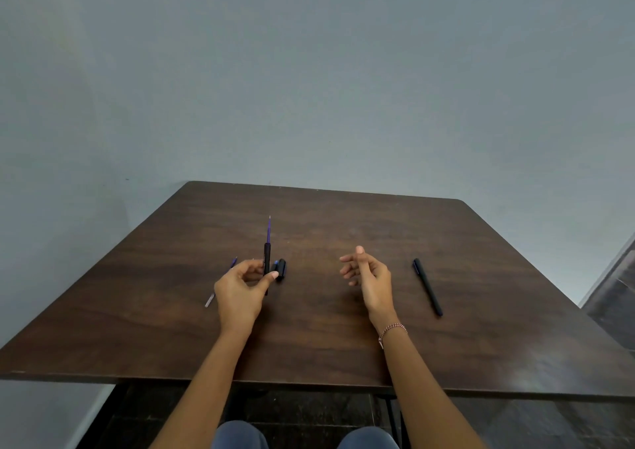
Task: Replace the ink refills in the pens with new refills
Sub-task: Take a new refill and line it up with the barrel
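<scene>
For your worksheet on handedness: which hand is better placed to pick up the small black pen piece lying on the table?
Right hand: it is open and empty. The left hand already grips the black pen barrel, beside the small black pen piece.

A bare, plain room with a small desk

A dark wood-grain table [343, 352] stands with its far edge against an unadorned grey-blue wall [309, 70] (home or office cannot be told); dark tiled floor [611, 297] shows past its right corner.

A dark wooden table [343, 311] stands against a plain grey-blue wall [309, 70], above a dark floor [309, 411].
</scene>
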